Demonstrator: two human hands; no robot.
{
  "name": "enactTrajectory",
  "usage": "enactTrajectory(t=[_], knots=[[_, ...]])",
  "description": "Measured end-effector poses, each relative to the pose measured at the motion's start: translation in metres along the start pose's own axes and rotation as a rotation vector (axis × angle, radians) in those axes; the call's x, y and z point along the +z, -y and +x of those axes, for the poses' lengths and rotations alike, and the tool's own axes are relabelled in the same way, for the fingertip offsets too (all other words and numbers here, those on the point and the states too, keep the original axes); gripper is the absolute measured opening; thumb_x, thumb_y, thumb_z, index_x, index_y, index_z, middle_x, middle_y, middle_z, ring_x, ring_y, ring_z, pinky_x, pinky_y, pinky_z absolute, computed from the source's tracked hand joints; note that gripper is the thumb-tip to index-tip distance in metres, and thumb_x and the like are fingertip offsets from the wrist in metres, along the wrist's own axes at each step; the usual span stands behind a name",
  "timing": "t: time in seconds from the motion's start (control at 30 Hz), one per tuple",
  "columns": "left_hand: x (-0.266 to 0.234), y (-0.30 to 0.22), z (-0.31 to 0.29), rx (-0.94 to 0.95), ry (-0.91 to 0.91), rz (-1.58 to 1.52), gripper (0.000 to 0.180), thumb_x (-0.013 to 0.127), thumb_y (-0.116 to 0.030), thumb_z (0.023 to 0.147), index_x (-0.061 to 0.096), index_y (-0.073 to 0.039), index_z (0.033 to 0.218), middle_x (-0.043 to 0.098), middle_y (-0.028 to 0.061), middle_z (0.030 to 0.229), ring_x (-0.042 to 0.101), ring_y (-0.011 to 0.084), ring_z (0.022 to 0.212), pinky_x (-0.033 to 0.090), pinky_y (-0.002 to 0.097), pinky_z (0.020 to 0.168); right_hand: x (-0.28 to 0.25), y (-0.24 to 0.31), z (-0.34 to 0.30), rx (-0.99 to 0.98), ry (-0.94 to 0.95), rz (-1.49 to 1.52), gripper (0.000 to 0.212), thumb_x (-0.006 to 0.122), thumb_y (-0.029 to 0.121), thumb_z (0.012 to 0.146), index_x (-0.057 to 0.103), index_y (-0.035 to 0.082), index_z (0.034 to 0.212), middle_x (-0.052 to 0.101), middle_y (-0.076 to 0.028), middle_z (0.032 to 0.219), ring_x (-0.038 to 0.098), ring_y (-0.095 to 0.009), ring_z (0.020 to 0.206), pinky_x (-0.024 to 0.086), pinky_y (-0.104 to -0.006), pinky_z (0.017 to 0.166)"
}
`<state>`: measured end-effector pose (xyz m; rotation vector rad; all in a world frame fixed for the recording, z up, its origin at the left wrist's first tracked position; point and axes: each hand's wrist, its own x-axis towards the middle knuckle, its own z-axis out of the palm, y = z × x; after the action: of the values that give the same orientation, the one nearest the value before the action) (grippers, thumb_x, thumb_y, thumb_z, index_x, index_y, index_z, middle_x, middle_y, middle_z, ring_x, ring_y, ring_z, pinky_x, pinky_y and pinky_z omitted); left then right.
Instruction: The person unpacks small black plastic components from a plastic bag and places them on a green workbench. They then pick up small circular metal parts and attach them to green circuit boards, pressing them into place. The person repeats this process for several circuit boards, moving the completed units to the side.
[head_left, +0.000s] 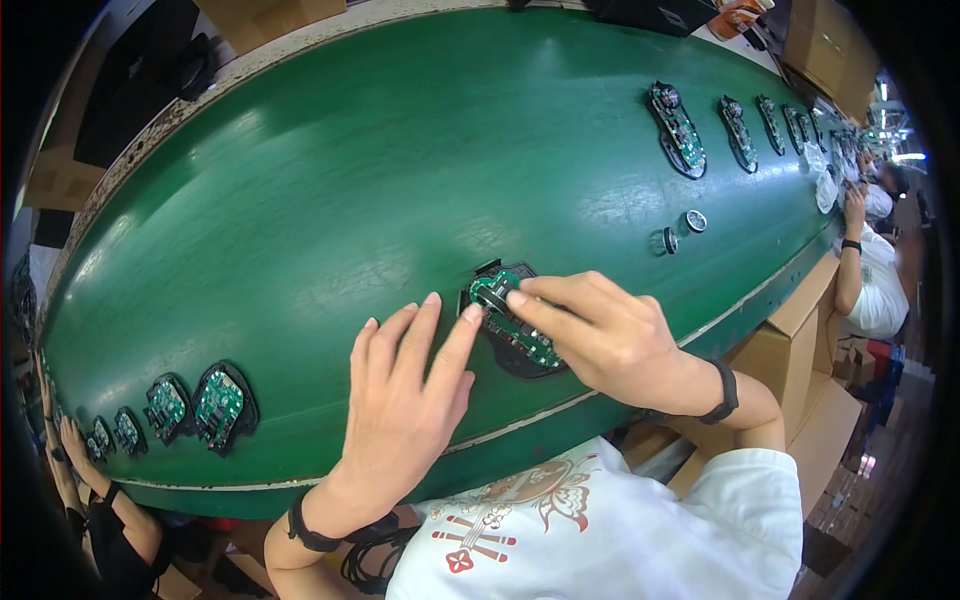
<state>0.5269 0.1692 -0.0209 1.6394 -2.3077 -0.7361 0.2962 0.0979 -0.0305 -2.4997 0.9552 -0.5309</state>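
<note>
A green circuit board (535, 345) in a black, odd-shaped casing (530, 368) lies on the green work surface in front of me. My left hand (405, 395) has its fingers stretched out, the index fingertip touching the board's left edge beside a small dark part (492, 297). From the right, my right hand (610, 335) reaches over the board with thumb and index finger pinched together next to that dark part. Whatever sits between these fingertips is hidden. The right hand also covers part of the board's right side.
Two small round parts, one silver-faced (695, 221) and one dark (664, 241), stand right of my board. More cased boards line the green surface (350, 170) at far right (677, 130) and left (220, 405). Co-workers' hands (855, 205) show at both ends. Cardboard boxes (785, 350) stand beside me.
</note>
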Motion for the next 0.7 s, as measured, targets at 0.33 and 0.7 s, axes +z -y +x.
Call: enactTrajectory(t=[0.33,0.7], knots=[[0.014,-0.002,0.032,0.215,0.075,-0.002,0.063,0.074,0.002,0.069,0.066,-0.017,0.129,0.048,0.0144,0.147,0.048,0.0390,0.131,0.047,0.0509,0.104,-0.009,0.007,-0.030,0.215,0.028,0.044,0.022,0.082,0.013,0.071,0.071,0.010,0.091,0.063,-0.001,0.087,0.058,-0.018,0.074,0.048,-0.0298,0.051],[0.007,0.002,0.019,0.259,0.067,0.133,0.047,0.066,-0.011,0.079,0.069,-0.022,0.125,0.055,0.0080,0.124,0.053,0.0286,0.109,0.046,0.0401,0.083,0.014,0.010,-0.033,0.179,-0.044,0.048,0.017,0.078,0.008,0.071,0.067,0.006,0.083,0.059,-0.001,0.082,0.055,-0.017,0.072,0.047,-0.0290,0.048]])
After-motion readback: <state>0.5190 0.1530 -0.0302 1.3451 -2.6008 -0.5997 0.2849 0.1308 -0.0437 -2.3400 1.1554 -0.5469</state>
